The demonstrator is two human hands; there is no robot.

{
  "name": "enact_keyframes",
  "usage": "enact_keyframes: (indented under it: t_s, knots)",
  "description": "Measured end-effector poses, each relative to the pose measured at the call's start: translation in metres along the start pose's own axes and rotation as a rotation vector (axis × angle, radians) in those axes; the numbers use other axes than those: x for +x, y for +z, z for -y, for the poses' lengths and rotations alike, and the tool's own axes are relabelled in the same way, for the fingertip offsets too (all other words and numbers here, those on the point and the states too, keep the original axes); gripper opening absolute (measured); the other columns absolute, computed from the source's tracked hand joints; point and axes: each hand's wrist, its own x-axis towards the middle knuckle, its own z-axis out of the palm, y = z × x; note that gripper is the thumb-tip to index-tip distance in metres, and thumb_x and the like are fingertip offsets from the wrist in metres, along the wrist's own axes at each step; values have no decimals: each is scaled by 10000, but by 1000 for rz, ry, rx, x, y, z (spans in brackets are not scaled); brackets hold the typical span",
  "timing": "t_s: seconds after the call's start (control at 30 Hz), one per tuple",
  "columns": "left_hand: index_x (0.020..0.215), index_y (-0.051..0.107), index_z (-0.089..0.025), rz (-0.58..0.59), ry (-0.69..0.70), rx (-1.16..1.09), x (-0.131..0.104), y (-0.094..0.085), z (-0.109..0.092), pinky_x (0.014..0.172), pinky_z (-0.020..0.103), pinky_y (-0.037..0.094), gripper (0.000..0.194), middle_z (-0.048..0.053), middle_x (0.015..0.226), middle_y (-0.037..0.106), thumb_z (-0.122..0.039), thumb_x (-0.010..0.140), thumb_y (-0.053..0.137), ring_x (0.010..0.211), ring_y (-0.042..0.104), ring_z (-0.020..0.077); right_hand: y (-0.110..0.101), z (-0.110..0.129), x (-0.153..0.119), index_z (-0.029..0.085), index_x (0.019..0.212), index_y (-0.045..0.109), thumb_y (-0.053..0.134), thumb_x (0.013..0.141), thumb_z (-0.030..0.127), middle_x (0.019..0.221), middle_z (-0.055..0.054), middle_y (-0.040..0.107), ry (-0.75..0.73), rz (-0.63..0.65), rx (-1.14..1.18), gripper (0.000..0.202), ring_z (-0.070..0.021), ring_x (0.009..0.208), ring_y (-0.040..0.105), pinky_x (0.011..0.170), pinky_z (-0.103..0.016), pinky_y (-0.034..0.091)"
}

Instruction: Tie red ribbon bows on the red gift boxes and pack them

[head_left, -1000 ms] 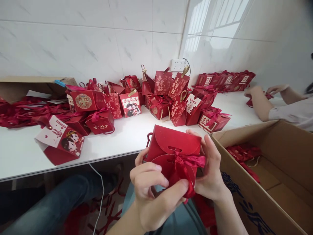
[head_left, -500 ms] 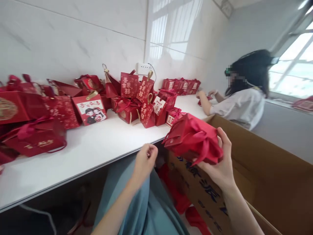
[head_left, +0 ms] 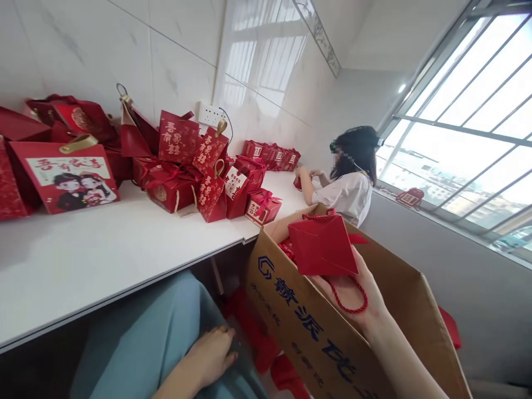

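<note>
My right hand (head_left: 349,293) holds a red gift box (head_left: 322,246) over the near edge of an open cardboard carton (head_left: 303,316). The box's flat base faces me, and a twisted red cord loop hangs across my palm. Part of my fingers is hidden behind the box. Low over my lap, my left hand (head_left: 214,352) rests near my knee, fingers loosely apart and holding nothing. Other red items (head_left: 286,249) show inside the carton, below the held box.
Many red gift boxes (head_left: 170,185) crowd the white table (head_left: 137,244) along the wall. A person (head_left: 349,177) works at the far end beside a row of red boxes (head_left: 272,155). Red pieces (head_left: 253,327) lie on the floor.
The view has turned right. My right hand has tipped the box so its base shows and has brought it over the carton. My left hand has dropped to my lap and loosened.
</note>
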Motion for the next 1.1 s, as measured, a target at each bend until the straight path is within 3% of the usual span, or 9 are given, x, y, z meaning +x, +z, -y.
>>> enact_keyframes:
  t_s: [0.13, 0.2, 0.37, 0.43, 0.53, 0.63, 0.77, 0.97, 1.1]
  knots:
    - [1149, 617, -97, 79, -36, 139, -2, -4, -5, 916, 463, 454, 408, 205, 1140, 635, -186, 781, 467, 1083, 596, 341, -4, 1, 2, 302, 967, 615, 500, 838, 488, 1025, 25, 707, 1, -39, -70, 254, -211, 966, 658, 829, -425, 565]
    - [1141, 623, -101, 87, -35, 154, -3, -4, -6, 917, 464, 457, 403, 200, 1134, 642, -194, 783, 464, 1074, 605, 338, -12, 2, 8, 274, 1011, 595, 539, 801, 520, 1068, -20, 679, -97, -122, -211, 328, -229, 1012, 629, 857, -430, 546]
    - [1170, 602, -105, 100, -34, 148, -3, -3, -3, 926, 441, 463, 412, 192, 1167, 628, -215, 802, 455, 1096, 596, 320, -69, 6, 50, 228, 1284, 379, 762, 588, 389, 1320, -99, 428, -807, -342, -988, 811, -277, 1215, 442, 1056, -510, 330]
    - [1166, 606, -104, 114, -36, 158, -3, -3, -3, 925, 445, 464, 410, 192, 1160, 631, -215, 799, 459, 1089, 598, 323, -100, 6, 69, 168, 1296, 350, 752, 552, 382, 1322, -154, 362, -919, -320, -1299, 873, -316, 1251, 372, 1058, -544, 289]
    - [1154, 615, -112, 127, -41, 184, -1, -3, -4, 923, 462, 463, 401, 190, 1150, 633, -220, 800, 460, 1077, 603, 329, -144, 1, 90, 96, 1314, 317, 680, 576, 428, 1292, -199, 347, -731, -367, -1487, 887, -340, 1241, 355, 1063, -541, 268]
    - [1151, 614, -116, 144, -37, 206, 2, -2, -5, 922, 464, 463, 398, 186, 1146, 634, -221, 804, 450, 1078, 603, 323, -177, -7, 102, 71, 1337, 279, 675, 530, 461, 1295, -211, 336, -476, -463, -1461, 980, -366, 1250, 333, 1066, -518, 274]
    - [1150, 615, -108, 181, -38, 223, 6, 0, -7, 935, 479, 451, 405, 188, 1150, 633, -199, 795, 440, 1089, 595, 326, -213, -18, 118, 57, 1344, 249, 669, 497, 489, 1345, -230, 308, -338, -569, -1392, 1040, -403, 1311, 239, 1079, -519, 250]
    - [1153, 616, -80, 240, -84, 236, 17, 0, -12, 971, 488, 423, 422, 208, 1169, 622, -176, 781, 442, 1115, 580, 332, -243, -35, 156, 82, 1362, 239, 704, 519, 458, 1431, -205, 283, -207, -681, -1261, 1034, -353, 1356, 227, 1131, -432, 200]
    - [1143, 625, -97, 235, -104, 216, 26, 1, -12, 955, 482, 440, 410, 196, 1154, 633, -166, 780, 449, 1104, 589, 329, -252, -51, 177, 129, 1389, 233, 729, 641, 378, 1460, -166, 282, -119, -734, -1154, 931, -302, 1346, 284, 1122, -424, 240]
